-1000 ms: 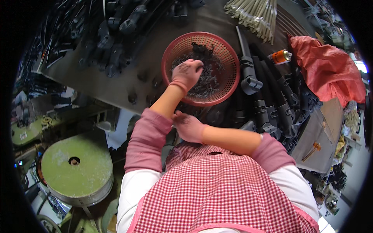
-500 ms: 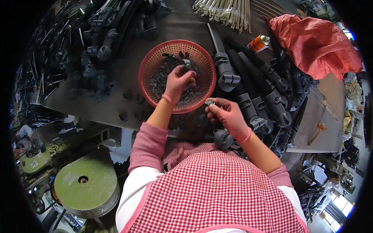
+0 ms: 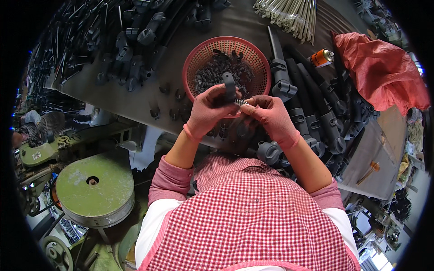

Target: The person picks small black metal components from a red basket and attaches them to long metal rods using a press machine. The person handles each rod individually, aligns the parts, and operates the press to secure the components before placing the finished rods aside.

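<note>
Over the near rim of a red plastic basket (image 3: 186, 72), my gloved left hand (image 3: 207, 110) grips a dark grey plastic clip (image 3: 229, 83) that sticks up from the fingers. Close against it, my gloved right hand (image 3: 272, 118) pinches a small metal coil spring (image 3: 241, 103), its end near the lower part of the clip. Whether the spring touches the clip is hidden by the fingers. Inside the basket lie many loose coil springs (image 3: 210, 74) and some black plastic pieces (image 3: 221, 58).
Dark plastic tubes with joints (image 3: 294, 101) lie right of the basket, beside an orange spray can (image 3: 322, 58) and a red sack (image 3: 377, 67). More black parts (image 3: 131, 49) pile up at far left. A green round machine (image 3: 97, 189) stands at lower left.
My left hand has come out of the basket with the clip. My right hand has brought the spring up to it. The view has shifted, so the basket appears farther right.
</note>
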Tool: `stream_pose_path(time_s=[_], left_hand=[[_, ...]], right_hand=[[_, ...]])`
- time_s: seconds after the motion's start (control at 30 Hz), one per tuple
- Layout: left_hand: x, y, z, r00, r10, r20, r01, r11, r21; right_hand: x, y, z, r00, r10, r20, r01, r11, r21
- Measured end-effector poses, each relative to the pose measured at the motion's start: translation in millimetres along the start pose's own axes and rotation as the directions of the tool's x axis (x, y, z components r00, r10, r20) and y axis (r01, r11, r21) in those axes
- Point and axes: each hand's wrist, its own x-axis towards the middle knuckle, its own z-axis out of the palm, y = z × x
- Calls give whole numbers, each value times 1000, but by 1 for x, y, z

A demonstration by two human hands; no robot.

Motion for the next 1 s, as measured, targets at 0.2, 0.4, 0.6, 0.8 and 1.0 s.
stream_pose_path(time_s=[0.2,0.4,0.6,0.8,1.0], left_hand=[[-3,-4,-4,989,125,85,-136,981,136],[-4,-3,-5,992,125,27,-128,955,269],[-2,0,-1,992,27,-122,-36,996,-77],[-5,-1,3,999,-5,-46,2,998,-69],[-18,-9,6,999,-30,-44,27,996,-80]], right_hand=[[-2,-15,-3,989,71,127,-82,993,81],[4,-7,-4,990,-130,62,143,942,-304],[14,-4,-1,943,-321,-90,274,901,-337],[11,-1,7,988,-134,72,110,956,271],[6,16,35,907,-387,-167,379,922,-83]])
